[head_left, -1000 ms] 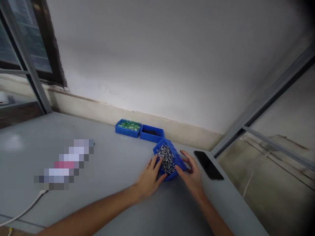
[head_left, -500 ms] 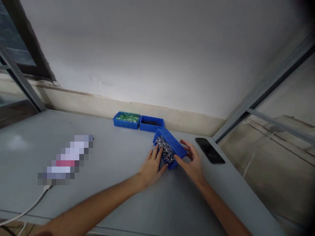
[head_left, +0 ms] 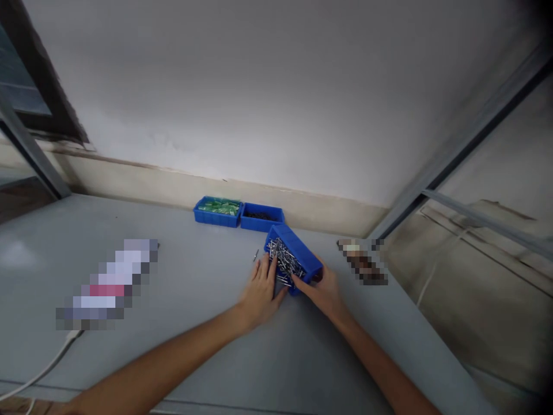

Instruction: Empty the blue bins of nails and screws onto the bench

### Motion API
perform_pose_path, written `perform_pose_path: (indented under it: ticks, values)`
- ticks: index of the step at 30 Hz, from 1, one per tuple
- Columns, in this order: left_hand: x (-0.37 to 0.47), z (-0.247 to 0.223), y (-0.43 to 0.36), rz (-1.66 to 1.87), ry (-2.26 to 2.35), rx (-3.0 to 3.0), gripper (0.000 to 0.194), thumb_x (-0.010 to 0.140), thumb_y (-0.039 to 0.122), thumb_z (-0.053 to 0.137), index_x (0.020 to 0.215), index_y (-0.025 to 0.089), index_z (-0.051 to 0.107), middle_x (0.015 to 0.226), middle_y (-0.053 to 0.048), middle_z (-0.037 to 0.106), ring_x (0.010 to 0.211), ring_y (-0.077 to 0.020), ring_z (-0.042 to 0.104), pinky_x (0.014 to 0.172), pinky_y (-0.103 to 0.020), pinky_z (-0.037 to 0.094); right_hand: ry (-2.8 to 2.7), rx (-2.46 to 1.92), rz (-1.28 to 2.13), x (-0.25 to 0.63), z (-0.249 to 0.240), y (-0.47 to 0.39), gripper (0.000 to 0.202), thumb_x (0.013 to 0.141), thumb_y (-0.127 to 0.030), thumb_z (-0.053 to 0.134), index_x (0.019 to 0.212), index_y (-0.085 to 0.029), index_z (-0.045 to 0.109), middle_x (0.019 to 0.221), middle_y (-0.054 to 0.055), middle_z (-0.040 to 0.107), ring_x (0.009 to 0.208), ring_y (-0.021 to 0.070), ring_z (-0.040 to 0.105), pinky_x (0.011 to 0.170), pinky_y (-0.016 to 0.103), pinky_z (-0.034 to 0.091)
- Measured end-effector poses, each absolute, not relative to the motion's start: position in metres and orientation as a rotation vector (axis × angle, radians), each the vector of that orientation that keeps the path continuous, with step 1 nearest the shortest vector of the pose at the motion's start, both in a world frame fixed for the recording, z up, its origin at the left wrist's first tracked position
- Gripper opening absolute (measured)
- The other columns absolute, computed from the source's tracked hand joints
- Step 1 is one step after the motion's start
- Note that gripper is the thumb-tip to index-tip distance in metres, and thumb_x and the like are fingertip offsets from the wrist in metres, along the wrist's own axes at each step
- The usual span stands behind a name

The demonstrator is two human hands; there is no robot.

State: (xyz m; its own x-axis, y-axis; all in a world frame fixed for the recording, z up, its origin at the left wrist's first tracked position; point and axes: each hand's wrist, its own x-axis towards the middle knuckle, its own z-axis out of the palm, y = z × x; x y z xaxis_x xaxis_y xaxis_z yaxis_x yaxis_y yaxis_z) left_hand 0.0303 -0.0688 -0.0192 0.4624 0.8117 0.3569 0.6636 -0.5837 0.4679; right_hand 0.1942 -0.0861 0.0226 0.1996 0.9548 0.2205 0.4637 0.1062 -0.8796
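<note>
A small blue bin (head_left: 302, 253) full of silver metal pins (head_left: 283, 260) is tipped toward the left on the grey table (head_left: 194, 346). My right hand (head_left: 322, 291) grips the bin's near right side and lifts it. My left hand (head_left: 259, 291) lies flat on the table against the bin's low left edge, fingers spread beside the spilling pins. One loose pin (head_left: 256, 255) lies on the table just left of the bin.
Two more blue bins stand against the wall behind: one with green parts (head_left: 218, 210), one with dark parts (head_left: 261, 217). A blurred object (head_left: 108, 285) and a white cable (head_left: 43, 369) lie at left. Another blurred object (head_left: 362, 262) sits at right near the table's edge.
The bin has tilted further to the left under my right hand, and the pins have slid toward its low edge. One pin now lies on the table. My left hand stays beside it.
</note>
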Motion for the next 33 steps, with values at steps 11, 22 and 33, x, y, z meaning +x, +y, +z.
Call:
perform_pose_path:
  ticks: [11,22,33]
  values:
    - [0.030,-0.028,-0.066,0.868,1.249,2.497,0.061,0.092,0.044,0.035,0.137,0.005,0.024,0.141,-0.025,0.033,0.135,-0.0328,0.022,0.108,-0.052,0.024,-1.449,-1.492,0.584,0.196,0.016,-0.086,0.050,0.058,-0.037,0.075,0.102,-0.015,0.063,0.088,0.008,0.071,0.074,0.0221,0.067,0.067,0.034,0.056]
    - [0.029,-0.034,-0.064,0.912,1.261,2.529,0.058,0.093,0.042,0.031,0.136,0.005,0.023,0.139,-0.026,0.035,0.134,-0.0331,0.027,0.106,-0.052,0.029,-1.476,-1.553,0.533,0.190,0.022,-0.091,0.068,0.055,-0.038,0.076,0.115,-0.013,0.058,0.093,0.010,0.071,0.078,0.0231,0.067,0.070,0.036,0.056]
    - [0.030,-0.035,-0.065,0.887,1.282,2.519,0.058,0.092,0.042,0.036,0.135,0.004,0.026,0.138,-0.026,0.037,0.133,-0.0328,0.028,0.107,-0.051,0.026,-1.534,-1.584,0.404,0.194,0.024,-0.090,0.063,0.057,-0.039,0.076,0.113,-0.015,0.060,0.092,0.009,0.071,0.077,0.0226,0.067,0.070,0.034,0.055]
